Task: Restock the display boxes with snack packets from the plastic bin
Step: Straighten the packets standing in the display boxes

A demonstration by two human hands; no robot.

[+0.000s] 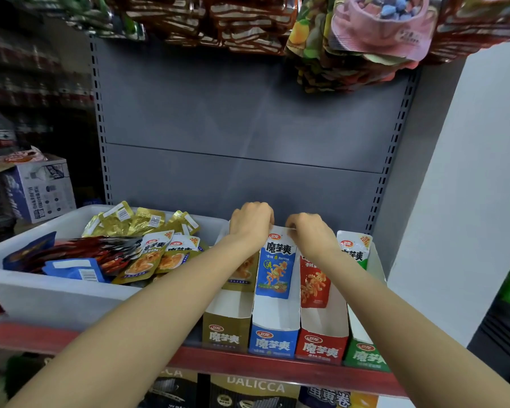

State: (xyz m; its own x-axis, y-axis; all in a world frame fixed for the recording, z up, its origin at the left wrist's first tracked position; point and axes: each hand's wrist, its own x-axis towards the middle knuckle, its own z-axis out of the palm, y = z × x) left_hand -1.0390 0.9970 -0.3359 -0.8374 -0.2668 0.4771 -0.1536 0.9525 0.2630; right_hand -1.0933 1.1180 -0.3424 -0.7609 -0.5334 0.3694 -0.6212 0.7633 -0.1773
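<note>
Far left there's a white plastic bin (56, 293) sitting on the red-edged shelf (248, 367), loaded with loose snack packets: a dark blue one (74, 269) with a barcode near the front, a fan of red and black ones (100, 251), crinkly gold foil ones (142, 220) at the back, and a couple of gold-yellow ones (147, 257) with noodle pics on them.

Right beside the bin are four display boxes in a row, touching each other: gold box (225, 334), blue box (273, 340), red box (321, 347), green box (365, 356). All tall with cut-down fronts and white insides.

The left hand (249, 223) and right hand (311, 232) are both at the top edge of a blue packet (274, 266) standing upright in the blue box, fingers curled over and pinching its white top corners, one hand per corner. It has black lettering and an orange snack graphic.

A red packet (314, 284) stands in the red box, and a green-and-white one (354, 248) sticks up in the green box.
</note>
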